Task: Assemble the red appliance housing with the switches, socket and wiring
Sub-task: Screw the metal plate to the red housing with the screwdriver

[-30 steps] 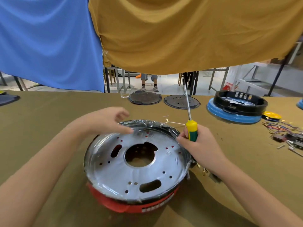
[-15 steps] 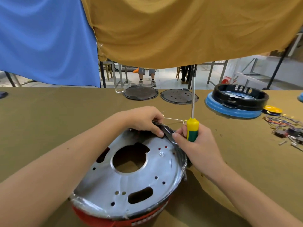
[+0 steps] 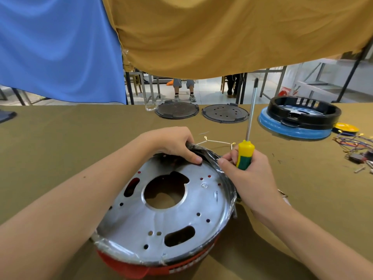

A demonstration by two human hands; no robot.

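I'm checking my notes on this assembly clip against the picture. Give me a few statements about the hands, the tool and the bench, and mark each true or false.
1. The right hand holds a yellow-and-green-handled screwdriver with its shaft pointing up. True.
2. The left hand lies flat on the olive tablecloth, away from the housing. False: its fingers grip the far rim of the round silver metal plate on the red appliance housing.
3. A black ring sits on a blue base at the far right. True.
4. Three dark round discs lie at the table's far edge. False: two discs do.
5. Loose coloured wires lie at the right edge. True.
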